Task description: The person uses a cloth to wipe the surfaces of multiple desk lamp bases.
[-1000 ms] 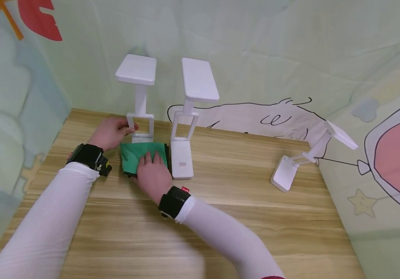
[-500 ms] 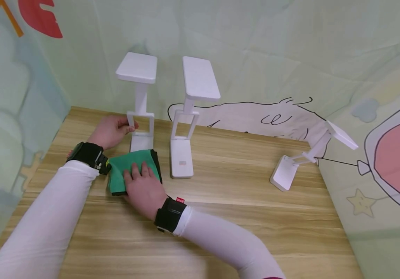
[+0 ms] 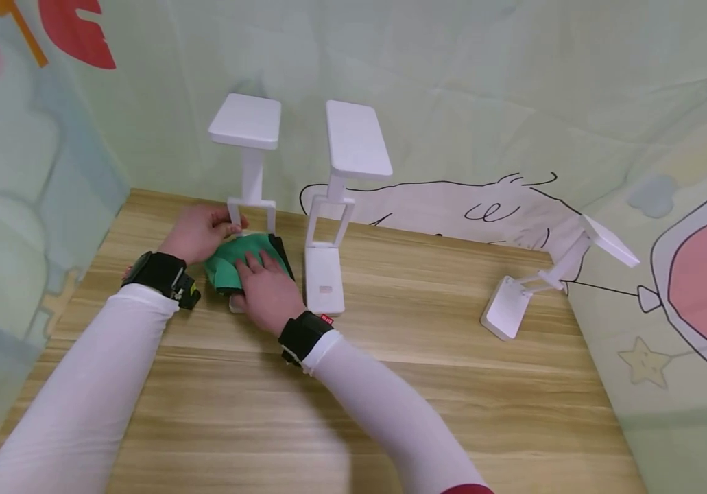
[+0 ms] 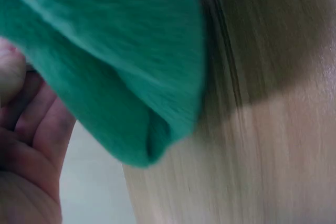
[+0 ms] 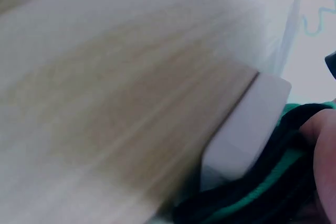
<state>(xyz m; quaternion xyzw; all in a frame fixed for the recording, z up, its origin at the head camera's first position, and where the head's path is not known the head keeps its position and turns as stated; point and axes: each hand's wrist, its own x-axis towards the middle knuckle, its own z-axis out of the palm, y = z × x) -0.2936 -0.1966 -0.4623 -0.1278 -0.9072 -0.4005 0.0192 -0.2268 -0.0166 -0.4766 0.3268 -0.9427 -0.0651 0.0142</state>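
Two white desk lamps stand side by side at the back left of the table. My left hand [image 3: 195, 232] grips the hinged frame of the left lamp [image 3: 245, 122], fingers curled round its side bar. A folded green cloth [image 3: 222, 269] with black edging covers most of that lamp's base. My right hand [image 3: 269, 293] holds the cloth against the base, fingers spread over its top. In the left wrist view, a fold of the cloth [image 4: 121, 77] hangs beside the left hand [image 4: 31, 145]. The right wrist view has a finger [image 5: 326, 156] on the cloth's dark edge, beside a white base.
Close to the right hand stands the second white lamp [image 3: 324, 280], its head raised. A third lamp [image 3: 505, 307] leans at the table's right edge. Printed fabric walls [image 3: 439, 103] border the wooden table [image 3: 415, 384] at the back and sides.
My right hand first pulled the cloth toward the front left, baring part of the lamp's base, then pushed it back up over the base. The left hand has kept its place on the frame.
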